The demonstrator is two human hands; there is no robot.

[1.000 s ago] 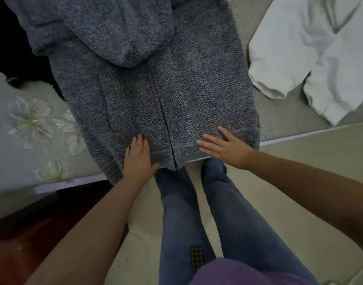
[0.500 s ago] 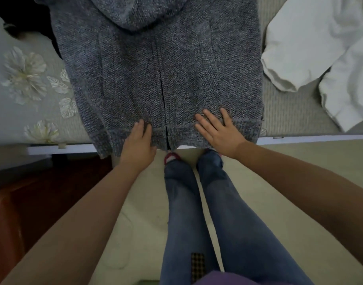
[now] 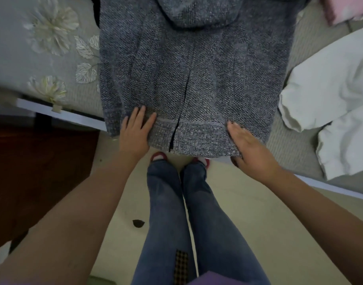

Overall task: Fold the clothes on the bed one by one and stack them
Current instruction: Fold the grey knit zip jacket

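Hands flat on cardigan hem.
I see the grey knit cardigan (image 3: 189, 83) spread on the bed (image 3: 16, 64); left hand (image 3: 135, 130) and right hand (image 3: 252, 149) press its hem, fingers straight, gripping nothing.

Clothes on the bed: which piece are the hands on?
The grey knit cardigan; both hands lie flat on its hem. The white garment lies untouched.

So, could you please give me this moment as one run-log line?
step: smoothing hem | item: grey knit cardigan on bed | left hand flat on hem | right hand flat on hem | waiting: white garment
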